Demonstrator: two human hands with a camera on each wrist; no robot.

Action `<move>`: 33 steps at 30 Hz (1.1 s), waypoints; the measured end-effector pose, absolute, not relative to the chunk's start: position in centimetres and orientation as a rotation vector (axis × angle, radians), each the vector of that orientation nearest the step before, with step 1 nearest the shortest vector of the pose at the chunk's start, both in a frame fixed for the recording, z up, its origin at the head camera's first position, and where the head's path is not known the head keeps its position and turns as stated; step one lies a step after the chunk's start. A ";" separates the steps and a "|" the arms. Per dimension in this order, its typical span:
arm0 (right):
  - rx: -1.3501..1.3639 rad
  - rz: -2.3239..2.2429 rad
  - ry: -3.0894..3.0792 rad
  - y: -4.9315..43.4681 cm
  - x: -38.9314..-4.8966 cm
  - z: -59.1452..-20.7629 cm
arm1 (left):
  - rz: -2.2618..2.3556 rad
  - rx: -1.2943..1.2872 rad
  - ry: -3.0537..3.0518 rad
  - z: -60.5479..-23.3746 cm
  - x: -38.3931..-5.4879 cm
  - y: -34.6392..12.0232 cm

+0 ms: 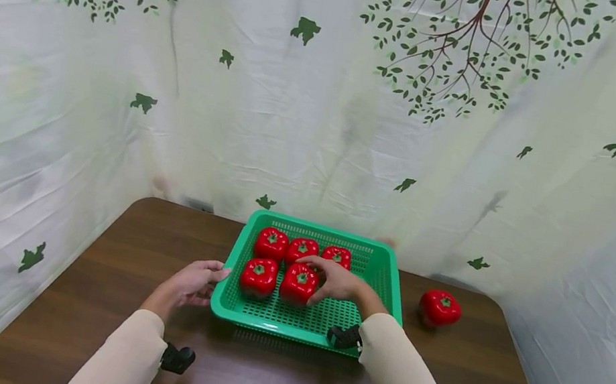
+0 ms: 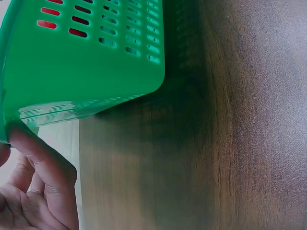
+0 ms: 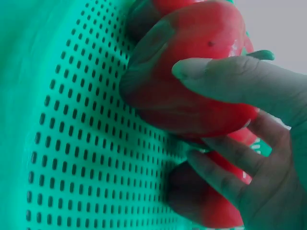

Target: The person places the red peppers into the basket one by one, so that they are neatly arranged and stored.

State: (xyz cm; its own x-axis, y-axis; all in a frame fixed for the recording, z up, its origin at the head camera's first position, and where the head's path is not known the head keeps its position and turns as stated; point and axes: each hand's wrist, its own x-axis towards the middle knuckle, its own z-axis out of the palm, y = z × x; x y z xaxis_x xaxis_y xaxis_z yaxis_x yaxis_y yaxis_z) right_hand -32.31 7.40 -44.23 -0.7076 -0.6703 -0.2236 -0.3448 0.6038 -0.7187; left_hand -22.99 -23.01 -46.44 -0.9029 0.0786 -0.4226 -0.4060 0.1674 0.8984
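Note:
A green plastic basket (image 1: 299, 333) stands on the table with several red bell peppers inside, set in two rows. My right hand (image 1: 337, 280) holds the near-row pepper (image 1: 294, 289) from its right side, thumb across it in the right wrist view, fingers partly hidden behind it. To its left in the same row is another pepper (image 1: 258, 277). Behind them are a back-left pepper (image 1: 271, 243), a back-middle pepper (image 1: 301, 249) and a partly covered pepper (image 1: 337, 254). My left hand (image 1: 194, 281) pinches the basket's left rim (image 2: 5, 96) between thumb and fingers.
One more red bell pepper (image 1: 439, 308) lies on the brown wooden table (image 1: 472, 382), right of the basket. A pale curtain (image 1: 320, 119) printed with leaves and branches hangs behind the table and along both sides.

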 end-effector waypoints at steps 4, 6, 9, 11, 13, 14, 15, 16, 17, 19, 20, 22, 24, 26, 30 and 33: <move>-0.817 -0.829 2.397 6.8 -32.3 -44.4 | 1.783 -0.317 2.082 -46.4 -22.9 -23.0; -0.824 -0.793 2.417 6.6 -32.4 -44.5 | 1.783 -0.321 2.082 -46.4 -22.9 -23.0; -0.822 -0.767 2.430 6.3 -32.3 -44.6 | 1.785 -0.323 2.077 -46.4 -22.8 -23.1; -0.823 -0.757 2.429 6.2 -32.3 -44.6 | 1.787 -0.323 2.073 -46.4 -22.8 -23.1; -0.831 -0.749 2.425 6.1 -32.2 -44.6 | 1.789 -0.325 2.070 -46.4 -22.8 -23.1; -0.835 -0.744 2.425 6.1 -32.2 -44.6 | 1.790 -0.327 2.069 -46.4 -22.8 -23.1; -0.843 -0.742 2.424 6.0 -32.2 -44.6 | 1.789 -0.326 2.069 -46.4 -22.8 -23.1; -0.849 -0.738 2.425 6.0 -32.2 -44.6 | 1.789 -0.326 2.070 -46.4 -22.8 -23.1; -0.854 -0.735 2.428 6.0 -32.2 -44.6 | 1.790 -0.328 2.070 -46.4 -22.8 -23.1; -0.852 -0.731 2.435 6.0 -32.2 -44.6 | 1.790 -0.326 2.072 -46.4 -22.8 -23.1; -0.843 -0.725 2.442 5.9 -32.2 -44.6 | 1.791 -0.328 2.072 -46.3 -22.8 -23.1; -0.822 -0.715 2.455 5.9 -32.2 -44.7 | 1.791 -0.328 2.071 -46.3 -22.8 -23.1; -0.800 -0.712 2.465 5.8 -32.2 -44.7 | 1.792 -0.325 2.071 -46.3 -22.8 -23.2; -0.780 -0.714 2.470 5.8 -32.1 -44.8 | 1.793 -0.326 2.073 -46.3 -22.8 -23.2; -0.760 -0.733 2.464 5.8 -32.1 -44.7 | 1.786 -0.323 2.081 -46.3 -22.8 -23.2; -0.744 -0.737 2.462 5.9 -31.9 -44.6 | 1.778 -0.322 2.084 -46.2 -22.7 -23.2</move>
